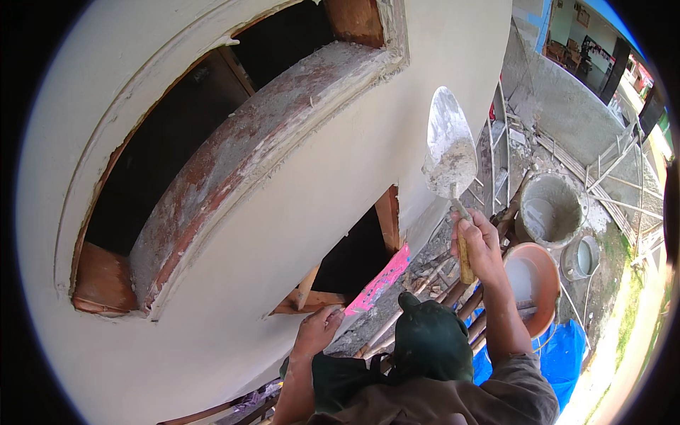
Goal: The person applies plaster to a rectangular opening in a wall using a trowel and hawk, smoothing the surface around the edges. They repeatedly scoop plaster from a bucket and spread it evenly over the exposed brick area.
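Note:
In my right hand (480, 246) is a trowel (449, 131), gripped by its wooden handle with the blade pointing up and away. Grey mortar is smeared on the lower part of the blade, near the shank. My left hand (317, 331) is closed on the near end of a pink flat strip (379, 282) spotted with grey plaster. The strip slants in front of a small dark opening (361, 251) low in the pale plastered wall (283, 237). Whether the strip touches the wall, I cannot tell.
A larger window opening has a rough, mortar-stained ledge (234, 149). At right stand a mortar-coated bucket (551, 205), an orange basin (547, 297) and a small pail (581, 256). Wooden poles (476, 303), a blue tarp (567, 354) and a ladder (500, 152) are nearby.

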A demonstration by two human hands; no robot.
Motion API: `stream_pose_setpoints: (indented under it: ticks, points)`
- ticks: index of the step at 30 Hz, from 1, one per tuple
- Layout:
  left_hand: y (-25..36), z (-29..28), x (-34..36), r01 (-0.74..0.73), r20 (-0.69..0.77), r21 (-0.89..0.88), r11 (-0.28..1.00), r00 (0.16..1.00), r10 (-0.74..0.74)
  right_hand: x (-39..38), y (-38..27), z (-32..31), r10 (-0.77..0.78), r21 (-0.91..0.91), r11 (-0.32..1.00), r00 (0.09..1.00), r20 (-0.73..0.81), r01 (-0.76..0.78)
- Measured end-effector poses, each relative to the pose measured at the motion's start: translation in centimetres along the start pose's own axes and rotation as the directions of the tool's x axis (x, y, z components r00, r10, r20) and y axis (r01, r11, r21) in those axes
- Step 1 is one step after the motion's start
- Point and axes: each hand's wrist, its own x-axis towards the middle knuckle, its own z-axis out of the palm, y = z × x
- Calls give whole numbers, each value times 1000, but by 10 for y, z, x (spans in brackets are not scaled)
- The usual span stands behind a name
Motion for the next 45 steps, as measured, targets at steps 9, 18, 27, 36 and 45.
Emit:
stream_pose_setpoints:
  ticks: [9, 18, 27, 36, 45]
  points:
    - [15, 22, 20, 117, 51, 53, 992, 991, -120, 43, -20, 27, 51, 137, 987, 979, 197, -79]
    - [48, 26, 48, -100, -6, -434, 895, 994, 108, 27, 31, 22, -337, -324, 848, 899, 282, 419]
    - [101, 82, 85, -370, 298, -312, 875, 836, 461, -18, 69, 15, -253, -147, 953, 962, 104, 266]
    - [161, 120, 120, -481, 405, -256, 838, 734, 545, -58, 71, -46, -139, 57, 981, 878, -458, 186]
    - [155, 157, 132, -475, 277, -257, 842, 798, 535, -107, 76, -173, 56, -735, 655, 981, -184, -176]
